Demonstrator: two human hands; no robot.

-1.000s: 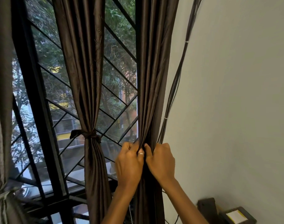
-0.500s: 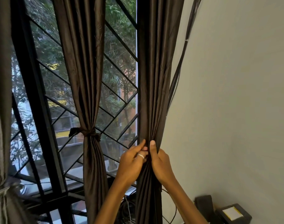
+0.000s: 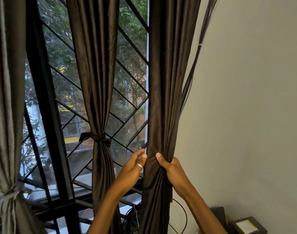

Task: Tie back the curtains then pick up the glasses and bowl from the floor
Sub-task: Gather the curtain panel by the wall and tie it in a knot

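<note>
Three dark brown curtains hang before a barred window. The right curtain (image 3: 166,81) hangs loose next to the wall. My right hand (image 3: 170,168) grips its gathered folds from the right side, thumb on the front. My left hand (image 3: 135,166), wearing a ring, touches the curtain's left edge with fingers spread and holds nothing. The middle curtain (image 3: 95,73) is tied at its waist with a knotted band (image 3: 100,138). The left curtain (image 3: 5,98) is tied low down. No glasses or bowl are in view.
A black window grille (image 3: 48,115) with diagonal bars stands behind the curtains. A bundle of black cables (image 3: 193,73) runs down the grey wall (image 3: 245,115). Looped cables lie below the curtain. A dark box with a yellow label (image 3: 245,225) sits at the lower right.
Both hands were pinched together on the curtain's front. Now they have parted: the right hand has wrapped around the folds, and the left hand has opened at the left edge.
</note>
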